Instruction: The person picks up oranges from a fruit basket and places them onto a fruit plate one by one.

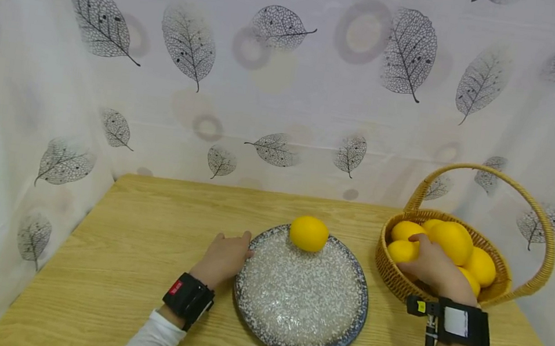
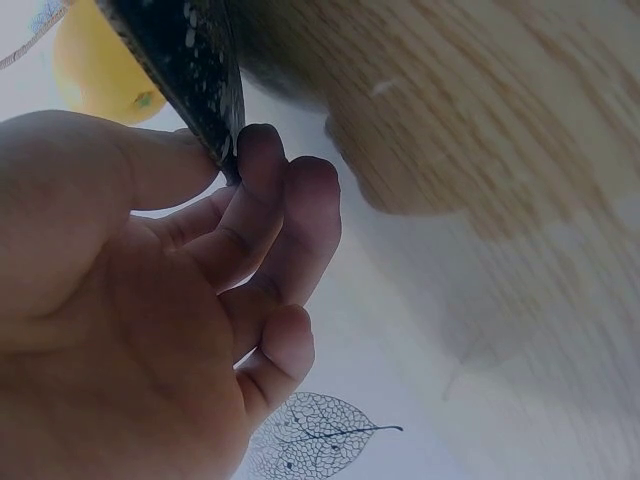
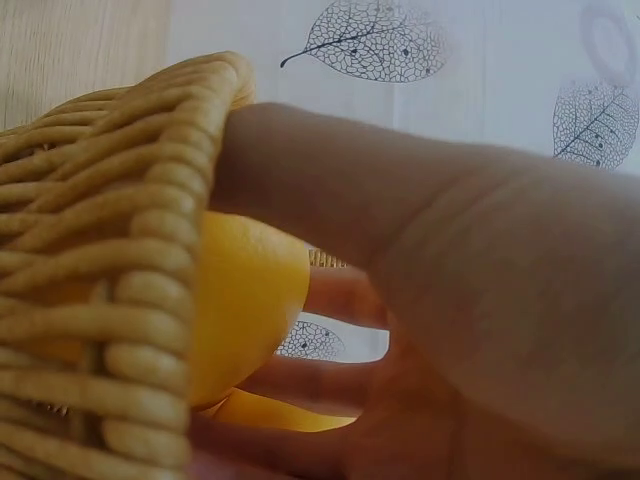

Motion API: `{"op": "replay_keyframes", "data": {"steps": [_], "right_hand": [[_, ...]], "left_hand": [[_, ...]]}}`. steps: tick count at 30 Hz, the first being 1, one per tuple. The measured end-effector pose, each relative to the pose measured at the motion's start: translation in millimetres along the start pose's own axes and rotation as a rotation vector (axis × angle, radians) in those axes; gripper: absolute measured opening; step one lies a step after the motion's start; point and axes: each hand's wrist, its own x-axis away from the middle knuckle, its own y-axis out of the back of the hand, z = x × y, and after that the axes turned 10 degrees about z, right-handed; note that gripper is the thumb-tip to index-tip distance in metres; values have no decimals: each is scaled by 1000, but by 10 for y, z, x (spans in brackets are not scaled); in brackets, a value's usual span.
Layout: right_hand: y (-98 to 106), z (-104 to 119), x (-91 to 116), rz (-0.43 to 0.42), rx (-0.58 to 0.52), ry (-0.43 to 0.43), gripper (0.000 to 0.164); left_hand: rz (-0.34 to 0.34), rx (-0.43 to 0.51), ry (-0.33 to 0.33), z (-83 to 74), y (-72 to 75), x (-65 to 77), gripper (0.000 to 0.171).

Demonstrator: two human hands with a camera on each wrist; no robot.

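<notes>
A round speckled grey plate (image 1: pixel 303 299) with a dark blue rim lies on the table, and one yellow citrus fruit (image 1: pixel 308 234) sits at its far edge. My left hand (image 1: pixel 225 257) pinches the plate's left rim, thumb above and fingers below in the left wrist view. To the right, my right hand (image 1: pixel 436 268) reaches inside a wicker basket (image 1: pixel 390 277). Its thumb and fingers curl round a yellow citrus fruit (image 3: pixel 245 300) near the basket's left wall; the fingertips are partly hidden by the weave in the right wrist view.
Several more yellow fruits (image 1: pixel 451 242) fill the basket. The tall arched handle (image 1: pixel 546 232) leans out to the right. Behind the wooden table (image 1: pixel 141 248) hangs a white curtain (image 1: pixel 289 81) printed with leaves.
</notes>
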Motion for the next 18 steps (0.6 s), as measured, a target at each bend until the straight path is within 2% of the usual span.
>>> {"op": "replay_keyframes", "data": {"steps": [11, 16, 18], "right_hand": [[20, -44, 26, -51, -2, 58, 90], [46, -20, 15, -75, 1, 27, 93], [58, -13, 11, -89, -7, 26, 87]], "left_hand": [[-2, 22, 5, 8, -4, -2, 47], [-9, 10, 1, 13, -11, -14, 48], [-11, 4, 0, 11, -9, -13, 48]]}}
